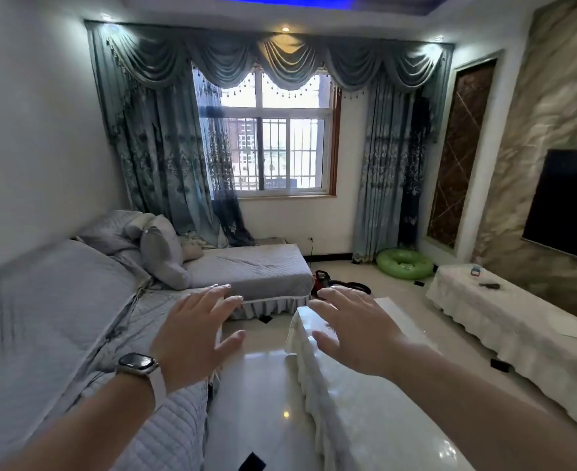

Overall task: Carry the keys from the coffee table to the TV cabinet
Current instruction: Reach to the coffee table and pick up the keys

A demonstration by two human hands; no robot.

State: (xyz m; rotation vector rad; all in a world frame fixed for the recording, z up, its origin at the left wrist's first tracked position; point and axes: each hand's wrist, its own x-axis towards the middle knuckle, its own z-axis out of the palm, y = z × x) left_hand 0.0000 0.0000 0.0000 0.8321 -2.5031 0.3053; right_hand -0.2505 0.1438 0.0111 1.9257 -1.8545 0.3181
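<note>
My left hand (pixel 191 334) and right hand (pixel 355 329) are both released, fingers spread, holding nothing. The right hovers over the cloth-covered desk (pixel 365 419). The TV cabinet (pixel 518 328) stands well apart.

Living room around you: sofa left, window far, TV right.

You have a grey quilted sofa (pixel 76 300) along the left wall with cushions (pixel 161 253) piled in its far corner. Far ahead, teal curtains (pixel 164 147) frame a barred window (pixel 276 144). A green swim ring (pixel 404 264) lies on the tiled floor (pixel 263 385) near the right curtain, and a dark television (pixel 569 205) hangs on the marbled right wall.
</note>
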